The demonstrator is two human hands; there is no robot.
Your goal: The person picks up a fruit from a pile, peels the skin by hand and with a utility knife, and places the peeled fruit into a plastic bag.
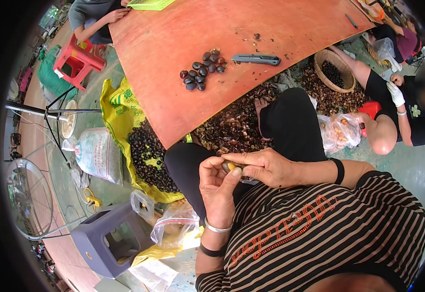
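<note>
Between the fingers of both hands is a small brown nut with a yellow patch (pixel 231 166). My left hand (pixel 217 187) pinches it from the left, thumb and fingertips closed on it. From the right, my right hand (pixel 270 168) also holds it with thumb and forefinger. Both hands are above my lap. On the orange table (pixel 163 44) lie several dark, glossy nuts (pixel 201 71) in a cluster, with a grey box cutter (pixel 256 59) to their right.
Shell pieces (pixel 232 124) cover the floor under the table. Dark nuts fill a yellow sack (pixel 125 104) at left, near a grey stool (pixel 95 243) and a red stool (pixel 81 61). A co-worker sits at right by a basket (pixel 351 80); another person's arm rests at the table's top left.
</note>
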